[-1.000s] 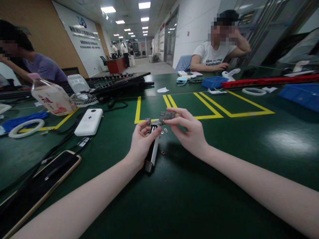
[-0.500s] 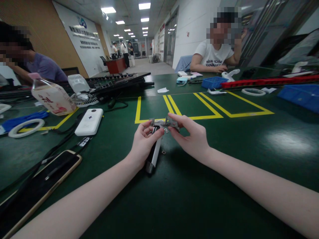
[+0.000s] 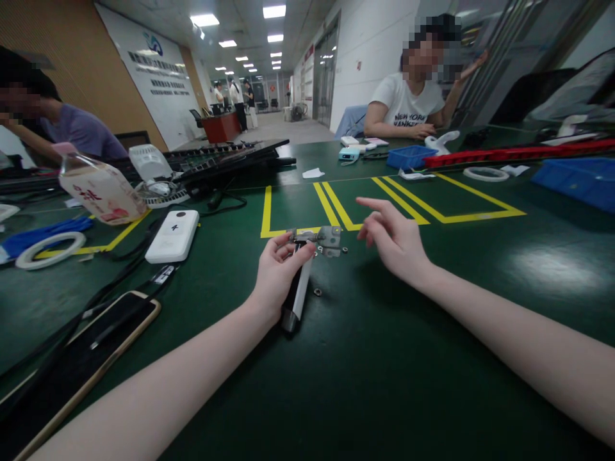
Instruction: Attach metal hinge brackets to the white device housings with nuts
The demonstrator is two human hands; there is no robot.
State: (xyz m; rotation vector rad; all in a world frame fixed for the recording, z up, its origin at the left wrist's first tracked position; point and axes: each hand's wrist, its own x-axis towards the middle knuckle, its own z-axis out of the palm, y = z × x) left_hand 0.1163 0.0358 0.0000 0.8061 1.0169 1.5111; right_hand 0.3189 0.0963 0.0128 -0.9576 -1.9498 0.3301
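Your right hand (image 3: 394, 240) drew off the metal plate (image 3: 329, 237), fingers spread, empty | left hand (image 3: 276, 269) stayed clamped on tool (image 3: 295, 298) and plate's end | plate low over table (image 3: 336, 384), left-supported only.

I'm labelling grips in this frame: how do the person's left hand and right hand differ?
The left hand is closed around a black-and-white tool and pinches a metal hinge; the right hand is open, fingers spread, holding nothing. The left hand touches the hinge; the right hand is apart from it, on its right side. Both are bare and above the green table.
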